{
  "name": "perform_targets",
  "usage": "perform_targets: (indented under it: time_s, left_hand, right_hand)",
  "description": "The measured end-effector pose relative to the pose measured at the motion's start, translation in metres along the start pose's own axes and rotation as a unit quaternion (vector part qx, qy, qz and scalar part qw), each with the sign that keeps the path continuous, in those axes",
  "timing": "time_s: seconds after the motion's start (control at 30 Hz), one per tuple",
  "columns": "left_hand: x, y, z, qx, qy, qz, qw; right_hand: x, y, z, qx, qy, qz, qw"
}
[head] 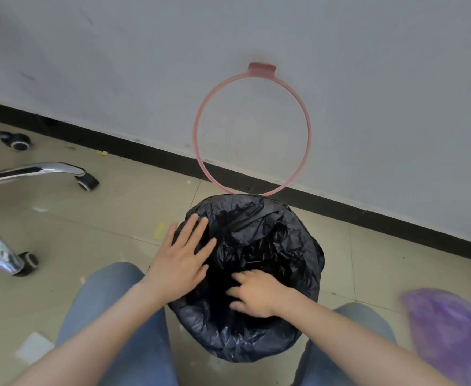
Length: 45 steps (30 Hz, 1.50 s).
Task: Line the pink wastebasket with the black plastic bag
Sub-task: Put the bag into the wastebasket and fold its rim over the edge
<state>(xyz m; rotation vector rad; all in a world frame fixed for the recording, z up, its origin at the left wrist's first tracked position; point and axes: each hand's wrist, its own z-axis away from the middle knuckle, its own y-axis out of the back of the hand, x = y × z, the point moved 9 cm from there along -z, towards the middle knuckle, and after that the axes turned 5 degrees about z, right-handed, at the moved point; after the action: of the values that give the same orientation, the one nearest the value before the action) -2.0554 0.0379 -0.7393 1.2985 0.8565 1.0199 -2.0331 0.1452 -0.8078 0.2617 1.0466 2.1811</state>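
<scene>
The black plastic bag (259, 246) is draped over the wastebasket and folded down its sides, so the basket's body is hidden under the plastic. A pink ring (309, 126) with a small tab on top stands tipped up behind the bag, against the wall. My left hand (182, 254) lies flat with fingers spread on the bag's left rim. My right hand (252, 292) reaches into the bag's dark opening, fingers spread and pressing on the plastic; it grips nothing that I can see.
A chrome swivel-chair base (33, 169) with castors stands on the tiled floor at the left. A purple plastic bag (451, 338) lies at the lower right. The grey wall with black skirting (368, 210) runs right behind the basket. My knees in jeans flank the basket.
</scene>
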Motion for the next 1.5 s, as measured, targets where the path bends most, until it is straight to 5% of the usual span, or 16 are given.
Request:
perform_targets:
  time_s: [0.07,0.13,0.23,0.3,0.43,0.57,0.7,0.87,0.97,1.13,1.3,1.5]
  left_hand:
    - [-0.011,0.001,0.000,0.019,0.045,0.042,0.998]
    - [-0.021,0.001,0.004,0.031,0.103,0.095,0.990]
    - [-0.030,-0.016,0.009,-0.017,0.168,0.210,0.963]
    - [-0.029,-0.019,0.009,-0.026,0.173,0.246,0.953]
    - [-0.030,-0.019,0.009,-0.025,0.176,0.235,0.956]
    - [-0.029,-0.016,0.010,-0.020,0.175,0.231,0.957]
    - [-0.028,-0.014,0.010,-0.010,0.176,0.233,0.956]
    - [-0.029,-0.014,0.013,-0.003,0.188,0.239,0.953]
    - [-0.029,-0.013,0.015,-0.002,0.201,0.248,0.948]
    - [-0.031,-0.015,0.016,0.017,0.217,0.306,0.927]
    - [-0.033,-0.015,0.020,0.073,0.227,0.459,0.856]
    - [-0.044,-0.010,0.005,0.108,0.241,0.522,0.811]
  right_hand:
    - [-0.020,0.006,0.006,-0.021,-0.006,-0.223,0.975]
    - [-0.041,0.005,0.014,-0.081,-0.009,-0.407,0.910]
    - [-0.067,-0.013,0.028,-0.214,-0.023,-0.489,0.846]
    - [-0.071,-0.019,0.027,-0.235,-0.009,-0.465,0.854]
    - [-0.053,-0.005,0.025,-0.144,-0.018,-0.391,0.909]
    - [-0.066,-0.011,0.043,-0.224,0.036,-0.307,0.925]
    - [-0.011,0.058,0.050,0.001,-0.032,-0.333,0.942]
    - [0.043,0.080,0.052,0.126,-0.117,-0.174,0.970]
    - [0.100,0.080,0.061,0.254,-0.237,-0.108,0.931]
    - [0.131,0.038,0.065,0.253,-0.279,-0.278,0.884]
    - [0.141,0.045,0.071,0.323,-0.256,-0.405,0.816]
    - [0.149,0.052,0.073,0.351,-0.243,-0.463,0.777]
